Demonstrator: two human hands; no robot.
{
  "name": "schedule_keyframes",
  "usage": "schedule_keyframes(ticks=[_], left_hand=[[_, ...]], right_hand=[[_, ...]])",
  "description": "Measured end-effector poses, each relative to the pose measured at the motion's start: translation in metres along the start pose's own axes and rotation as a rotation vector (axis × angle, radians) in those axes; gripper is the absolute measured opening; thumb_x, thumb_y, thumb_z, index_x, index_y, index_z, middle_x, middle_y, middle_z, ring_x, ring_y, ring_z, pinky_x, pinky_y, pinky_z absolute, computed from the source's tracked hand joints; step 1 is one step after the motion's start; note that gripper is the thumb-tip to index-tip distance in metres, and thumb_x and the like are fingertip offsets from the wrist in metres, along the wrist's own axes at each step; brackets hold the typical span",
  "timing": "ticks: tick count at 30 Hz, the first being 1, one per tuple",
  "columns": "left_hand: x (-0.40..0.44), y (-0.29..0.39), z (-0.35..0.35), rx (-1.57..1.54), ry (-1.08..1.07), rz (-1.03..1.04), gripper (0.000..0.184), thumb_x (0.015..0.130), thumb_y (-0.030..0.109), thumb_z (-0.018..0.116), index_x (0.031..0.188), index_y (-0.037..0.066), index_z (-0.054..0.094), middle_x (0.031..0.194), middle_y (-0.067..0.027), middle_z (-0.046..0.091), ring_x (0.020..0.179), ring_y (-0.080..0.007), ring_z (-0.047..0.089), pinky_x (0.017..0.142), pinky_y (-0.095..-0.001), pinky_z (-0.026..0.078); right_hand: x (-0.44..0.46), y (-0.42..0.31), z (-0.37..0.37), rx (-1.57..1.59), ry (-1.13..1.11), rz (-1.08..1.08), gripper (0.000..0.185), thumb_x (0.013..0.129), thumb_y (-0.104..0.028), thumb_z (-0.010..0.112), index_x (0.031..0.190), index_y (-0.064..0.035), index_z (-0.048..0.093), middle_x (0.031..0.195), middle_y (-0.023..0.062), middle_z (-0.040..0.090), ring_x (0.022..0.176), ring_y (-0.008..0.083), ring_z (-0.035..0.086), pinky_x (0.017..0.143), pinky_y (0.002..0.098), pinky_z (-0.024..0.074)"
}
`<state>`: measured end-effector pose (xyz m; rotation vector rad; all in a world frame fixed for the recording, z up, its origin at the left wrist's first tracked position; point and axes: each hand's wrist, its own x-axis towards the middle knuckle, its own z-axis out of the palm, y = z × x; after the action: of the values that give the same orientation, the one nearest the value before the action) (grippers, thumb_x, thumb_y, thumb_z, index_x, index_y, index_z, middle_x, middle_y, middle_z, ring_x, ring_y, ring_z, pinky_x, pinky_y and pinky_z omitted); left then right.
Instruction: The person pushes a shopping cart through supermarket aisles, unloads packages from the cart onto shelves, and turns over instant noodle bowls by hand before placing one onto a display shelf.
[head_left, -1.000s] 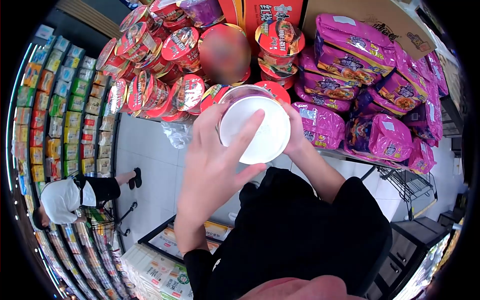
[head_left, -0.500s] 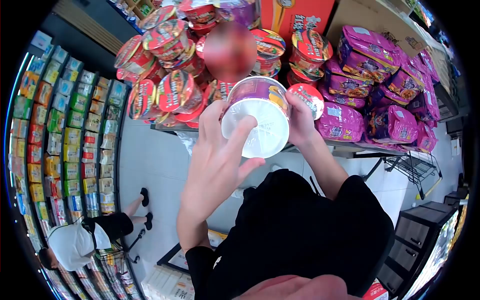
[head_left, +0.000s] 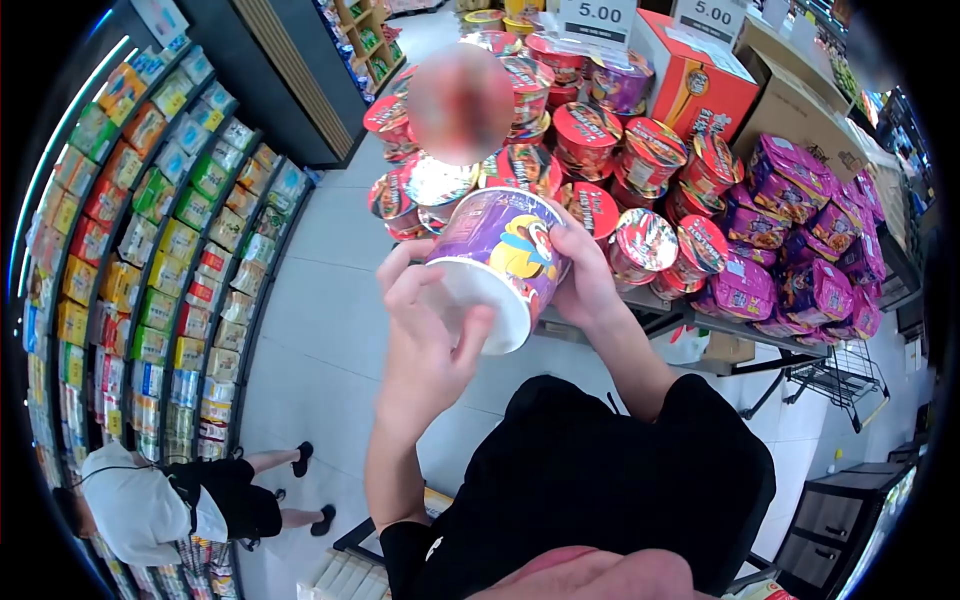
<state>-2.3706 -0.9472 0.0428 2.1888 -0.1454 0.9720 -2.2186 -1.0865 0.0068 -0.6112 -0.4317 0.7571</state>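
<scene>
A purple noodle cup (head_left: 500, 245) with a cartoon figure on its side is tilted in front of my body, its white base facing down toward me. My left hand (head_left: 425, 330) has its fingers at the base and lower side of the cup. My right hand (head_left: 585, 275) grips the other side, its fingers partly hidden behind the cup. Just beyond lie piled red noodle cups (head_left: 585, 135). Purple noodle packs (head_left: 790, 180) are heaped to the right.
A person (head_left: 140, 505) in a white top stands at the lower left beside a packed shelf (head_left: 180, 240). Price signs (head_left: 598, 18) stand behind the cups. An orange box (head_left: 690, 75) is at the back, and an empty cart (head_left: 840, 380) is at the right.
The view has swung so that the cups and packs sit farther right. The cup in my hands has tipped, showing more of its purple side. The person at the left has moved within the view.
</scene>
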Motion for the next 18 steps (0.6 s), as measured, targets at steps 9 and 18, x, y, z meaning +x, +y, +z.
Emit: schedule_keyframes(ticks=[9, 18], left_hand=[[-0.005, -0.086, -0.06, 0.103, 0.234, -0.112, 0.046, 0.096, 0.016, 0.05, 0.138, 0.002, 0.036, 0.133, -0.0175, 0.035, 0.124, -0.0307, 0.042, 0.106, -0.0435, 0.035], [0.066, -0.191, -0.12, -0.052, 0.192, -0.057, 0.034, 0.103, 0.019, 0.041, 0.126, -0.003, 0.05, 0.123, -0.013, 0.048, 0.116, -0.0203, 0.049, 0.103, -0.035, 0.036]], right_hand=[[0.056, 0.087, 0.049, 0.015, -0.087, -0.029, 0.066, 0.091, -0.021, 0.066, 0.144, -0.0032, 0.031, 0.133, 0.0136, 0.05, 0.123, 0.0205, 0.052, 0.103, 0.0365, 0.045], [0.144, 0.151, 0.056, -0.117, -0.148, -0.203, 0.1, 0.083, -0.02, 0.077, 0.155, -0.0002, 0.01, 0.141, 0.013, 0.043, 0.133, 0.0204, 0.042, 0.111, 0.0368, 0.0358]])
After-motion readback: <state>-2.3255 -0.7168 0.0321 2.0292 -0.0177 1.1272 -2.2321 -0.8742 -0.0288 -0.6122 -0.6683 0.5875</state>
